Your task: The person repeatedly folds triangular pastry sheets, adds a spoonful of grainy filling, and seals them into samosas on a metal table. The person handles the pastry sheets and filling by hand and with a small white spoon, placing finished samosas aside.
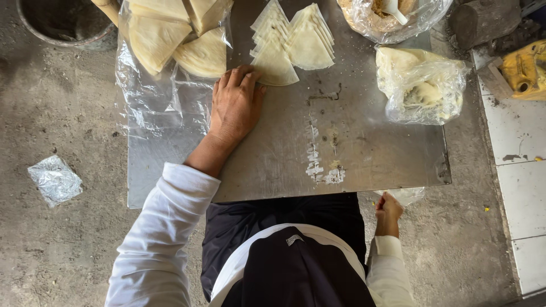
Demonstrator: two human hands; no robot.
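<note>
My left hand (236, 105) lies flat on the metal table (369, 153), fingers together, its tips touching the nearest of several folded triangular pastry sheets (293, 45) fanned out at the far middle. It holds nothing. My right hand (388, 213) is down below the table's near right edge, fingers closed on a bit of clear plastic bag (406, 196) that hangs there. A stack of larger pastry sheets (176, 37) lies on clear plastic at the far left.
A clear bag of pale dough (421, 85) sits at the table's right. A bag of brown filling with a white spoon (392, 14) is at the far edge. A bucket (62, 23), crumpled plastic (55, 179) and a yellow container (526, 68) are on the floor.
</note>
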